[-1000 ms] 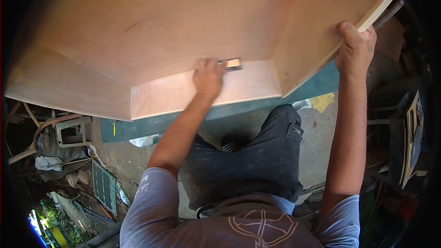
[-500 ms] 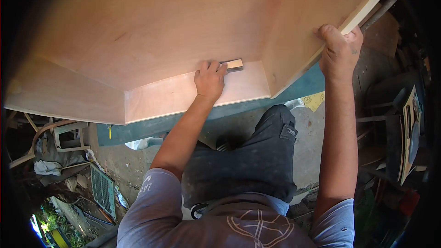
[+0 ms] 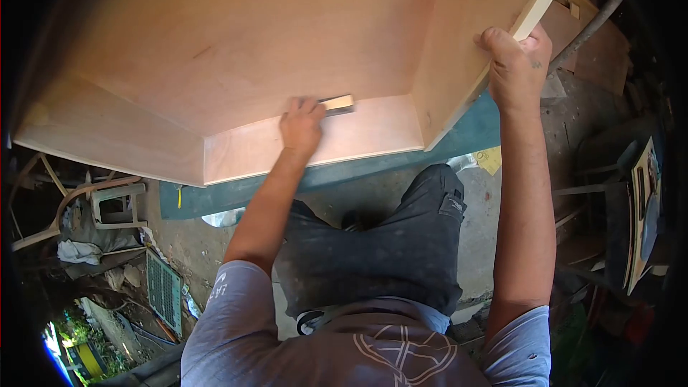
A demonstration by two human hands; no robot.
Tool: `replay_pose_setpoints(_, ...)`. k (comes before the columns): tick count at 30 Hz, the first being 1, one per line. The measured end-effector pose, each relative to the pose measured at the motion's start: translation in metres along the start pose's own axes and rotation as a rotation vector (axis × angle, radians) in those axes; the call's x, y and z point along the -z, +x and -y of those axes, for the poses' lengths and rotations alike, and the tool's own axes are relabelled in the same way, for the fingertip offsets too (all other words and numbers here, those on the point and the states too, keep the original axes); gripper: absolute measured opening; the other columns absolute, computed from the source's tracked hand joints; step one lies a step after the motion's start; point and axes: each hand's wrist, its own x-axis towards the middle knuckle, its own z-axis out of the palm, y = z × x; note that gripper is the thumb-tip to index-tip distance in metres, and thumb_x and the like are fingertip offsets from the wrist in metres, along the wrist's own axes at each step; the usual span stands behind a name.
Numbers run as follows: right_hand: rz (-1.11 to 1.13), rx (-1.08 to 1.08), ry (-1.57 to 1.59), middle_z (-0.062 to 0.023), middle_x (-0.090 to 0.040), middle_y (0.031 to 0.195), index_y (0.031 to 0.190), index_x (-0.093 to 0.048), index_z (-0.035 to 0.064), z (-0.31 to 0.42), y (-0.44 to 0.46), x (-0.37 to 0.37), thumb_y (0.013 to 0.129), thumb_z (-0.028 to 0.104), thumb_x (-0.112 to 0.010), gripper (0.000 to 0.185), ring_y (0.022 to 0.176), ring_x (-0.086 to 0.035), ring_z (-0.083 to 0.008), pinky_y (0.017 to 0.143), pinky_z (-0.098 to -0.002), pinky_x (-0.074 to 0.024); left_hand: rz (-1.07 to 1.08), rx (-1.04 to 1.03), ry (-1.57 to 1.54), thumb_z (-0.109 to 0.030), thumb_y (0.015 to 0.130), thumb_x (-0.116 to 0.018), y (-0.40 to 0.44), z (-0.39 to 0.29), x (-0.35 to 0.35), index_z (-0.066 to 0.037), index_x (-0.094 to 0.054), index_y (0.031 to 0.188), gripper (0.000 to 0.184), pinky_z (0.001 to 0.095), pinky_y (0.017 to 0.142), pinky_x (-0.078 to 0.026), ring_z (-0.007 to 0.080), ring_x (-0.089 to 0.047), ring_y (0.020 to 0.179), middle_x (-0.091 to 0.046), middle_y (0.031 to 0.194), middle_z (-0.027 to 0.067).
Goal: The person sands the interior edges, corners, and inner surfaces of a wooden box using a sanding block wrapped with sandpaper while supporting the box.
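My left hand is closed round one end of a small block with a pale top and dark edges. The block lies flat inside a large wooden box, near the corner where its back panel meets the narrow near side. At the upper right, my right hand grips the pale edge of the box's right side panel, thumb on the inner face. My left fingers are slightly blurred.
Beneath the box is a blue-green surface. A small stool frame and a green crate stand at the left. Boards lean at the right. A grey pole slants behind my right hand.
My left hand has slid left along the box with the block. My right hand and the side panel it grips now appear further left in view.
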Motion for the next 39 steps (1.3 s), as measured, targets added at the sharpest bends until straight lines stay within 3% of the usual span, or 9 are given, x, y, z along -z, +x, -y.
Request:
replay_pose_setpoints(3,-0.034,0.024,0.073,-0.0083,-0.070,0.086,0.095,-0.067,-0.0044,-0.002,0.000,0.000,0.077,0.007,-0.065,0.021,0.076,-0.067,-0.0195,0.075,-0.0308,-0.0534,-0.016,-0.018,0.051,-0.014,0.078,-0.077,-0.016,0.039,0.030,-0.018,-0.072,0.103,0.026,0.0509,0.091,-0.047,0.0286,-0.058,0.111,-0.065,0.107,0.0018)
replay_pose_setpoints(6,-0.091,0.041,-0.200,-0.0051,-0.067,0.081,0.088,-0.067,-0.0010,0.001,0.001,0.006,0.077,0.011,-0.069,0.016,0.072,-0.063,-0.0162,0.068,-0.0308,-0.0499,0.087,0.097,-0.083,-0.022,0.079,-0.082,-0.010,0.025,0.037,-0.016,-0.072,0.109,0.032,0.0555,0.105,-0.037,0.0287,-0.056,0.119,-0.062,0.116,0.0049)
replay_pose_setpoints(9,-0.059,0.051,-0.268,-0.0065,-0.067,0.083,0.089,-0.067,-0.0026,-0.030,0.012,0.026,0.081,0.011,-0.067,0.016,0.074,-0.064,-0.0182,0.070,-0.0311,-0.0509,0.044,0.146,-0.080,-0.021,0.079,-0.082,-0.010,0.022,0.024,-0.017,-0.072,0.111,0.034,0.0546,0.105,-0.037,0.0285,-0.054,0.122,-0.060,0.118,0.0078)
replay_pose_setpoints(14,-0.059,-0.001,0.011,-0.0069,-0.067,0.090,0.098,-0.065,-0.0046,-0.032,0.013,0.025,0.081,0.005,-0.065,0.019,0.082,-0.064,-0.0166,0.078,-0.0287,-0.0506,0.010,0.227,-0.125,-0.019,0.080,-0.081,-0.016,0.014,0.019,-0.017,-0.072,0.111,0.032,0.0539,0.106,-0.036,0.0257,-0.054,0.122,-0.060,0.118,0.0052)
replay_pose_setpoints(20,-0.030,0.027,-0.058,-0.0089,-0.068,0.094,0.102,-0.065,-0.0062,-0.042,0.019,0.035,0.087,0.006,-0.063,0.020,0.085,-0.066,-0.0188,0.083,-0.0305,-0.0517,-0.051,0.073,-0.066,-0.018,0.082,-0.078,-0.016,0.025,0.017,-0.017,-0.071,0.116,0.034,0.0511,0.101,-0.037,0.0243,-0.055,0.120,-0.061,0.117,0.0023)
replay_pose_setpoints(28,-0.049,0.010,-0.002,-0.0097,-0.070,0.095,0.104,-0.065,-0.0058,-0.048,0.022,0.038,0.088,0.006,-0.063,0.020,0.086,-0.067,-0.0194,0.084,-0.0309,-0.0521,0.303,-0.014,-0.099,-0.018,0.084,-0.077,-0.026,0.049,0.054,-0.016,-0.071,0.125,0.041,0.0473,0.104,-0.038,0.0273,-0.051,0.126,-0.061,0.124,0.0042)
replay_pose_setpoints(32,-0.047,0.008,-0.002,-0.0091,-0.070,0.095,0.105,-0.065,-0.0058,-0.044,0.019,0.035,0.087,0.005,-0.063,0.021,0.087,-0.066,-0.0190,0.085,-0.0310,-0.0518,0.228,0.038,-0.225,-0.020,0.088,-0.074,-0.047,0.069,0.056,-0.020,-0.069,0.130,0.043,0.0524,0.108,-0.037,0.0263,-0.052,0.129,-0.063,0.129,0.0051)
replay_pose_setpoints(35,-0.052,0.008,0.007,-0.0084,-0.069,0.095,0.105,-0.065,-0.0057,-0.044,0.020,0.036,0.087,0.004,-0.063,0.021,0.086,-0.066,-0.0186,0.085,-0.0307,-0.0514,0.235,0.045,-0.213,-0.019,0.089,-0.071,-0.042,0.026,0.035,-0.021,-0.070,0.126,0.037,0.0524,0.105,-0.038,0.0235,-0.059,0.123,-0.070,0.122,0.0024)
replay_pose_setpoints(39,-0.062,-0.001,-0.045,-0.0079,-0.069,0.094,0.101,-0.066,-0.0054,-0.039,0.023,0.036,0.085,0.004,-0.065,0.019,0.086,-0.064,-0.0180,0.083,-0.0299,-0.0506,0.152,-0.097,-0.245,-0.015,0.085,-0.068,-0.018,-0.114,0.006,-0.017,-0.073,0.120,0.035,0.0483,0.101,-0.040,0.0236,-0.064,0.112,-0.073,0.118,0.0015)
